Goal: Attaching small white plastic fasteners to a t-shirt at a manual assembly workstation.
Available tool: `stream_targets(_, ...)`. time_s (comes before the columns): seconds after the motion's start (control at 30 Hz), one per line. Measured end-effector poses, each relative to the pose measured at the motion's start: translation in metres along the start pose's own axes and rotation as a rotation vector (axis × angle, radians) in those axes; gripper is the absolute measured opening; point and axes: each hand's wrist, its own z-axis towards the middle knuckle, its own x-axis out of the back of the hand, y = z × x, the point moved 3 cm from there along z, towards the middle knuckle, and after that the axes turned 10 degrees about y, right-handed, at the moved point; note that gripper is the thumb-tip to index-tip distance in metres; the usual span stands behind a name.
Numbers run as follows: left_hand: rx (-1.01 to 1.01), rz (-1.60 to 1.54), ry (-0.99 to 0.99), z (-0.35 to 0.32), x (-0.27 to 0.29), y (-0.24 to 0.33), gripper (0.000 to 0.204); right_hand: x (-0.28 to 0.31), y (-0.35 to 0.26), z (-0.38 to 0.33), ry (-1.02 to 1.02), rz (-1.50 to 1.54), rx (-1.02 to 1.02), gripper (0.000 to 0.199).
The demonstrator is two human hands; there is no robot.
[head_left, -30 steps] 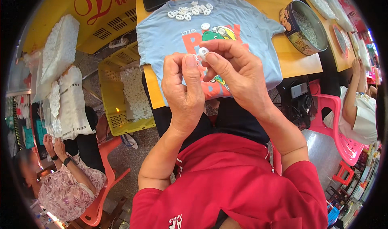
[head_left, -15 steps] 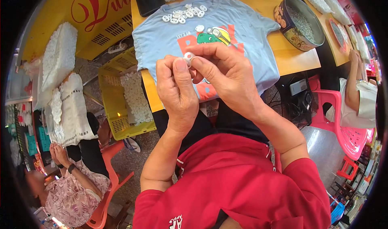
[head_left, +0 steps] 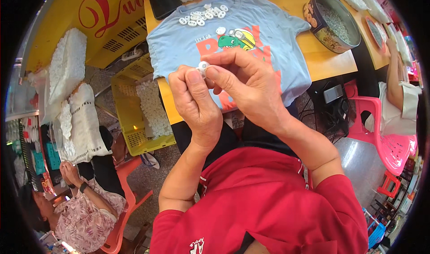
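Note:
Above the table's near edge, my left hand (head_left: 200, 105) and my right hand (head_left: 253, 84) pinch one small white plastic piece (head_left: 204, 65) between them. The piece has a rounded end with a greyish round centre facing up; my fingertips hide the rest. Thumb and bent fingers of my left hand grip its lower side. My right thumb and forefinger hold it from the right. Beneath lies a light blue T-shirt (head_left: 174, 45) with a dinosaur print, spread on the table. Near its collar rests a pile of white oval plastic pieces with holes (head_left: 196, 16).
A round tin (head_left: 354, 27) of small silvery bits stands at the right on the wooden table (head_left: 333, 65). A black tablet-like object (head_left: 164, 2) lies far left. Below left is a yellow crate (head_left: 123, 95) with a bag of white pieces. Another person (head_left: 89, 209) sits at left; a pink chair (head_left: 387, 151) is at right.
Both hands have shifted slightly left with the white piece, whose round end is turned a little differently. The person at left has raised their head and moved their hands slightly.

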Motion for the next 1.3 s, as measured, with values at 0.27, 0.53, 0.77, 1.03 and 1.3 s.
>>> stream_targets(0.27,-0.087,-0.062,0.059,0.0,0.002,0.004,0.014,-0.013,0.005,-0.003,0.018,-0.043,0.115,0.019)
stream_targets(0.53,-0.042,-0.247,-0.034,0.002,0.003,-0.013,0.028,-0.006,-0.004,-0.003,-0.073,0.12,-0.01,0.022)
stream_targets(0.77,0.353,-0.55,-0.379,0.003,-0.015,0.013,0.07,0.0,-0.004,-0.003,-0.085,0.191,-0.058,0.024)
stream_targets(1.03,0.321,-0.586,-0.311,-0.005,-0.011,-0.016,0.07,-0.003,0.0,-0.006,-0.077,0.139,0.015,0.021)
stream_targets(1.3,0.304,-0.574,-0.294,-0.009,-0.014,-0.021,0.073,-0.004,-0.005,-0.011,-0.042,0.132,-0.003,0.017)
